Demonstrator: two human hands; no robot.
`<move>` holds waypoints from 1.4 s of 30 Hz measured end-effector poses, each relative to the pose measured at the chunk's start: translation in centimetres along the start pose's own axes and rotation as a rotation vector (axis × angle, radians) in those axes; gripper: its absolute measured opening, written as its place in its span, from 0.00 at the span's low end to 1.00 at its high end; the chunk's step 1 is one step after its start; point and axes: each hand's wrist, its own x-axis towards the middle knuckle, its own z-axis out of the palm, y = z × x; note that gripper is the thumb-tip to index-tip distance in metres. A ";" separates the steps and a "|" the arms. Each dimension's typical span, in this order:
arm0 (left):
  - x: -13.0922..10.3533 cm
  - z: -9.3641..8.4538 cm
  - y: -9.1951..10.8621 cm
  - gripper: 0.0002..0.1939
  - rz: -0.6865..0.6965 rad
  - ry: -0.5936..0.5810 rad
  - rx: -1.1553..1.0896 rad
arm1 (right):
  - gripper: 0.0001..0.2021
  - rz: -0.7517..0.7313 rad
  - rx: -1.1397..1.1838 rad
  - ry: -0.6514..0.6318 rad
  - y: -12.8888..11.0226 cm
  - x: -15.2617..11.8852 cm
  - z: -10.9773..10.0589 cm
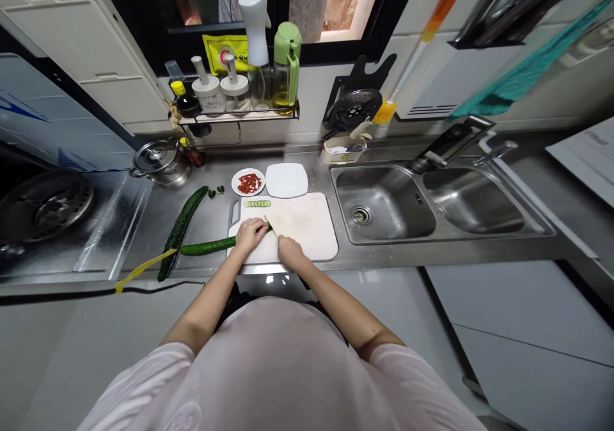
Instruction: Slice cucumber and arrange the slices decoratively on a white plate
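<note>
My left hand (250, 234) is closed over the cut end of a long cucumber (207, 247), which lies partly on a white cutting board (307, 226) and runs off its left side. In my right hand (290, 252) is a knife (271, 226), its blade slanting up and left against the cucumber's end by my left fingertips. A short overlapping row of cucumber slices (258, 204) lies on the board's upper left. A second whole cucumber (183, 229) rests on the steel counter to the left, with two small dark green cut ends (220, 190) near its tip.
Behind the board stand a plate of chopped red pieces (249, 182) and a square white plate (286, 180). A double sink (384, 204) is to the right. A lidded pot (162, 164) sits at left, below a rack of bottles (235, 116). A yellow strip (144, 268) crosses the counter's front edge.
</note>
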 end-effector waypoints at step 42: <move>0.0 0.2 -0.3 0.10 -0.012 0.017 -0.018 | 0.14 0.089 0.070 0.033 -1.6 1.1 -0.3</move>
